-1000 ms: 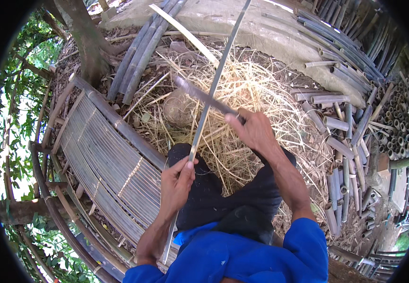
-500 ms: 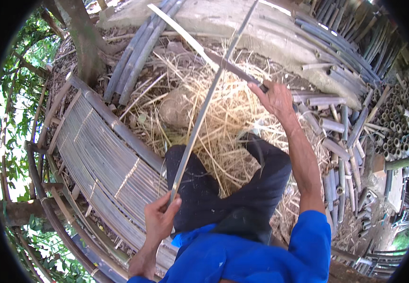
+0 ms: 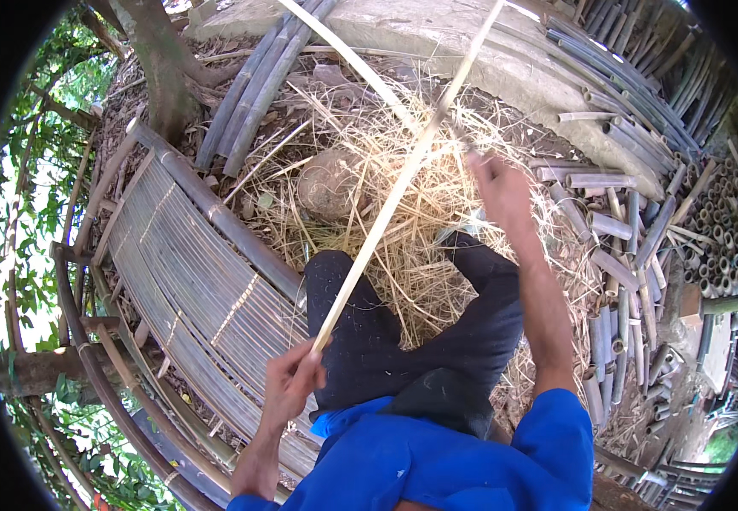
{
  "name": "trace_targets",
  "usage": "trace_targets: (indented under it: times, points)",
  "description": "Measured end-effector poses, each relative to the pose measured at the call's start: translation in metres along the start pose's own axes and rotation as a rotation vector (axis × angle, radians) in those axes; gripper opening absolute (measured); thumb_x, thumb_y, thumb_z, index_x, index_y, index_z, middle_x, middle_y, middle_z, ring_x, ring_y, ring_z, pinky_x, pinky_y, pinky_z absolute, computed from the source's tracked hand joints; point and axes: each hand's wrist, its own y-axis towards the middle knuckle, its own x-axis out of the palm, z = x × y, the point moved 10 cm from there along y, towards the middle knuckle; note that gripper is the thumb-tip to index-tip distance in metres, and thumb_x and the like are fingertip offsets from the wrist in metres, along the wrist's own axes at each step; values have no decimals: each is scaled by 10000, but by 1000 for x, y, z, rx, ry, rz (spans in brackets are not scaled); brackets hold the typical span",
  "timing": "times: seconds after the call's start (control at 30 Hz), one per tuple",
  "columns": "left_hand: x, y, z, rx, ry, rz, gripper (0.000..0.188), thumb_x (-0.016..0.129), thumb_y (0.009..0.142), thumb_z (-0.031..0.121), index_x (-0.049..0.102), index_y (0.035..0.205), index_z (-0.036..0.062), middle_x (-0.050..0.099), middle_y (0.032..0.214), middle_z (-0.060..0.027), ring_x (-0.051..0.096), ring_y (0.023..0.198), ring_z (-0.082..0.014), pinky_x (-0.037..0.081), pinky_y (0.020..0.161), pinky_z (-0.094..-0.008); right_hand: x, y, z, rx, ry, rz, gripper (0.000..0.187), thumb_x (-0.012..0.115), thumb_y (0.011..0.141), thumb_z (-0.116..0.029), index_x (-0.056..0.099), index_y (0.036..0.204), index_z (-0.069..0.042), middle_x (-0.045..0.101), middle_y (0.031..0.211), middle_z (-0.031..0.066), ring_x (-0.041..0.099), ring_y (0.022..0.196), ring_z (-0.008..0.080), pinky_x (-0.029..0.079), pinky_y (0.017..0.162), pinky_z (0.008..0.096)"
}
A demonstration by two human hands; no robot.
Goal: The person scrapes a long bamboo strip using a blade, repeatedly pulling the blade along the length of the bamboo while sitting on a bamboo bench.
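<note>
My left hand (image 3: 294, 379) is closed around the near end of a long bamboo strip (image 3: 377, 226). The strip slants up and away to the right, its pale inner face showing. My right hand (image 3: 505, 196) grips a knife (image 3: 461, 134), smeared by motion, whose dark blade meets the strip at its far part. Another pale strip (image 3: 347, 53) runs from the top edge down to the shavings, close to that crossing. Below the strips lies a heap of straw-coloured bamboo shavings (image 3: 411, 281), between and beyond my knees.
A slatted bamboo bench (image 3: 190, 264) stands at my left. A round stone (image 3: 328, 183) sits among the shavings. Grey bamboo poles (image 3: 258, 89) lie near a tree trunk (image 3: 160, 77). At right are cut bamboo pieces (image 3: 611, 226) and a stack of short tubes (image 3: 731, 238).
The strip has turned from its grey outer face to its pale one, and its far end has swung right. My right hand and the knife have shifted slightly right and nearer.
</note>
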Motion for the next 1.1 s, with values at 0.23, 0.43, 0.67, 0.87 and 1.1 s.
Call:
trace_targets:
  times: [0.23, 0.43, 0.67, 0.87, 1.1]
  points:
    - [41, 60, 23, 161, 124, 21, 268, 653, 993, 129, 711, 1228, 14, 547, 642, 48, 470, 584, -26, 340, 514, -224, 73, -152, -105, -741, -34, -78, 584, 701, 844, -644, 623, 783, -68, 637, 660, 137, 669, 601, 332, 524, 557, 441]
    - [36, 33, 24, 149, 57, 77, 250, 665, 985, 117, 721, 1198, -1, 548, 661, 57, 467, 584, -23, 350, 520, -215, 44, -80, -70, -570, -68, 2, 674, 607, 860, -740, 663, 785, -72, 590, 548, 115, 645, 523, 300, 511, 510, 441]
    - [6, -16, 3, 63, 164, 109, 233, 677, 979, 124, 734, 1165, -6, 575, 685, 43, 481, 570, -28, 366, 501, -211, -5, 32, -1, -149, -113, 12, 873, 386, 894, -854, 742, 972, -60, 609, 556, 110, 664, 553, 263, 550, 561, 458]
    - [-3, -25, -15, -153, 128, 44, 180, 705, 957, 113, 755, 1050, -32, 575, 705, 22, 484, 560, -38, 362, 489, -216, -43, 44, 31, -72, -17, 236, 938, 370, 928, -823, 721, 1026, 41, 643, 619, 138, 657, 587, 250, 550, 573, 439]
    - [32, 43, 7, 110, -17, -26, 252, 703, 962, 118, 713, 1173, -20, 568, 741, 62, 435, 611, -12, 327, 527, -207, 71, -130, -78, -570, -53, -17, 576, 709, 831, -653, 692, 885, -80, 657, 668, 132, 677, 618, 307, 536, 592, 426]
